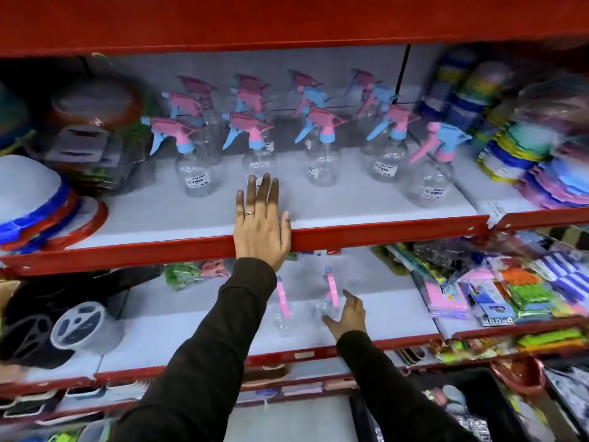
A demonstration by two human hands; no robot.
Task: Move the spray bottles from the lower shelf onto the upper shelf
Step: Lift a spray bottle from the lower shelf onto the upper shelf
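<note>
Several clear spray bottles with pink and blue trigger heads stand in rows on the upper shelf (350,205), among them one at the right (433,173). Two more clear spray bottles remain on the lower shelf (178,330): a left one (283,314) and a right one (328,301). My left hand (259,224) lies flat and empty over the upper shelf's red front lip, fingers spread toward the bottles. My right hand (347,314) is on the lower shelf, fingers apart beside the right bottle, touching or nearly touching its base but not closed around it.
Stacked plastic plates and bowls (35,199) fill the upper shelf's left end, coloured stacks (522,161) its right end. On the lower shelf a clear lidded container (79,323) sits left and packets of sponges (497,291) lie right. A dark bin (462,406) stands below.
</note>
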